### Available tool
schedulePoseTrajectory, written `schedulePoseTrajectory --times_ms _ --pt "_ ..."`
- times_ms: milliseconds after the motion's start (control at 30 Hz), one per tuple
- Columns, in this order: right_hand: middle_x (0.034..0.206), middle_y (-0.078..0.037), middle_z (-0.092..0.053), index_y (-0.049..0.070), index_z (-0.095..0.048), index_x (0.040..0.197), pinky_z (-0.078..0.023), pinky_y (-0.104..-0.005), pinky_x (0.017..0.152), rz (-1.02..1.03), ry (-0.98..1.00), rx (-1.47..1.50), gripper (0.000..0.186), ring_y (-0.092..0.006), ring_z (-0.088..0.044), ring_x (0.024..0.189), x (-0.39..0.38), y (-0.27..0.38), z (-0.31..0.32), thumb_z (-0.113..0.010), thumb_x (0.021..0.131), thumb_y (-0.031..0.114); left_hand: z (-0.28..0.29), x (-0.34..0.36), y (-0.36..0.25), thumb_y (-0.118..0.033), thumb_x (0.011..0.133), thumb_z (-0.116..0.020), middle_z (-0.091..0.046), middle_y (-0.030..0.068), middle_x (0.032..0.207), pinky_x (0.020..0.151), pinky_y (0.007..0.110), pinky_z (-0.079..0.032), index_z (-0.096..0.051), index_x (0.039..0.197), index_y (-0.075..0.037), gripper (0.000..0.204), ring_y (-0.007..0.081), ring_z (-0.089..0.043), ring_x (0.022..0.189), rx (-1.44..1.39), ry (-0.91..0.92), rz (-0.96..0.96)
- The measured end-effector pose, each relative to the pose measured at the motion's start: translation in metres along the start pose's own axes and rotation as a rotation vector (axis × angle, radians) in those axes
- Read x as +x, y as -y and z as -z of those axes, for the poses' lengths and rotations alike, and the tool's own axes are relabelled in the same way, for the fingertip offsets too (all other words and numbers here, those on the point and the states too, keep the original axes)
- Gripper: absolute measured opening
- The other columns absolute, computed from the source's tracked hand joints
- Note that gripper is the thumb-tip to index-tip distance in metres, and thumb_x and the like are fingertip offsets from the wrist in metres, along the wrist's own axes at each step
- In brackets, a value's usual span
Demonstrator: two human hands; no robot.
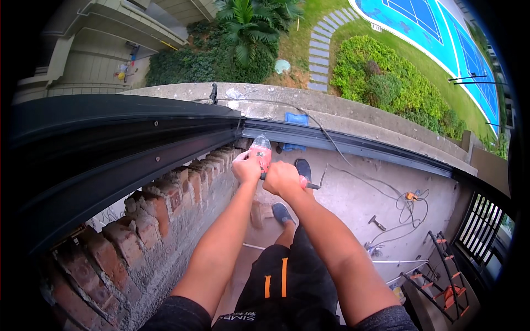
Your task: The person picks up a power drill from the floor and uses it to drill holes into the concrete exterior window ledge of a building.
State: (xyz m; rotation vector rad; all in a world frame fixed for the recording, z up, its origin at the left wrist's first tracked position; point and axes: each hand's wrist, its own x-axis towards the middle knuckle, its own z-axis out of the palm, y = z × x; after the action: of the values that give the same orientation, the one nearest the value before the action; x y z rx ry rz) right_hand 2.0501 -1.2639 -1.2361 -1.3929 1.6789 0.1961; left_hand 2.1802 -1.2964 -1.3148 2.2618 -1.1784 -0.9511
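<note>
Both of my hands grip a red corded drill (261, 151) out in front of me. My left hand (247, 167) is wrapped around the side of its body, close to the greyish nose. Behind it, my right hand (282, 177) is closed around the rear part, and the dark cord end sticks out to its right. The drill's nose points away from me, toward the corner where the dark metal frame (187, 118) meets the lower rail (353, 144). Whether the tip touches the rail I cannot tell. My fingers hide much of the drill's body.
A broken-topped brick wall (165, 207) runs along my left. Blue cloth (296, 118) lies over the rail; a concrete ledge (381, 129) drops to a garden beyond. On the floor at right are a hammer (377, 223), tangled cable with an orange piece (411, 196), and a ladder (441, 276).
</note>
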Motion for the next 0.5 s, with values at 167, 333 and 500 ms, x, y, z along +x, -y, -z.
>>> schedulePoseTrajectory --times_ms 167,333,500 --pt "0.102 -0.020 -0.082 0.004 -0.084 0.094 -0.063 -0.0419 0.088 -0.027 0.063 -0.027 0.025 -0.0336 -0.080 0.097 0.001 0.006 0.005 -0.068 0.080 0.017 -0.001 0.004 0.008 -0.021 0.093 -0.074 -0.082 0.0182 0.094 0.081 0.040 -0.059 -0.085 0.101 0.000 0.025 0.0273 -0.079 0.085 0.033 -0.006 0.015" --pt "0.099 -0.020 -0.081 0.004 -0.083 0.090 -0.063 -0.0427 0.086 -0.010 0.028 -0.022 0.023 -0.0338 -0.080 0.096 0.003 0.002 -0.001 -0.068 0.078 0.018 -0.005 0.005 0.012 -0.026 0.090 -0.078 -0.082 0.0188 0.095 0.083 0.041 -0.059 -0.086 0.102 -0.004 0.027 0.0307 -0.079 0.088 -0.011 -0.013 0.022" --pt "0.097 -0.019 -0.081 0.005 -0.082 0.087 -0.063 -0.0431 0.085 0.025 0.003 -0.044 0.022 -0.0337 -0.080 0.094 0.005 0.005 0.005 -0.069 0.077 0.019 -0.005 0.011 0.016 -0.025 0.090 -0.077 -0.082 0.0192 0.096 0.084 0.039 -0.059 -0.086 0.103 -0.003 0.027 0.0293 -0.079 0.088 -0.073 -0.017 0.070"
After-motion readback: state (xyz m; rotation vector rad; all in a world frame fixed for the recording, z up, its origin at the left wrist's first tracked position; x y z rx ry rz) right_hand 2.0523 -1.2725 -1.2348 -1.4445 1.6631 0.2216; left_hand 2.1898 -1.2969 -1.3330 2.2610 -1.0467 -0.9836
